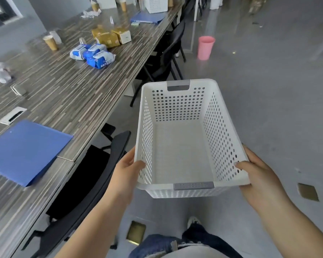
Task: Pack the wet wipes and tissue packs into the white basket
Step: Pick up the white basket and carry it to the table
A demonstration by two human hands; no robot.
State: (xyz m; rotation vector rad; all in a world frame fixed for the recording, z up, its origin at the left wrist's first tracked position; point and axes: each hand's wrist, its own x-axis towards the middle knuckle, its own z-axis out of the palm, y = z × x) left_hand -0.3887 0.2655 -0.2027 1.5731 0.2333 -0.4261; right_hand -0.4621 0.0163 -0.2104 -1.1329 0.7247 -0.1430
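The white basket (183, 157) is held by both hands above the grey floor (268, 90), to the right of the table (67, 94). The left hand (126, 175) is curled round the basket's left rim near its nearer corner, with the thumb laid over the rim onto the inside of the perforated wall. The right hand (257, 175) grips the right rim in the same way, thumb inside, fingers hidden beneath. The basket is rectangular, its side walls pierced with rows of round holes, with a grey handle piece at each short end; nothing lies inside it. Well beyond the basket's far left corner, on the table, the blue-and-white wet wipes (93, 54) lie in a cluster, and the gold tissue packs (110, 36) stand just behind them. A blue folder (24, 149) lies on the table left of the basket, and a black chair (93, 175) stands between the two. A pink bin (205, 47) stands on the floor beyond the basket.
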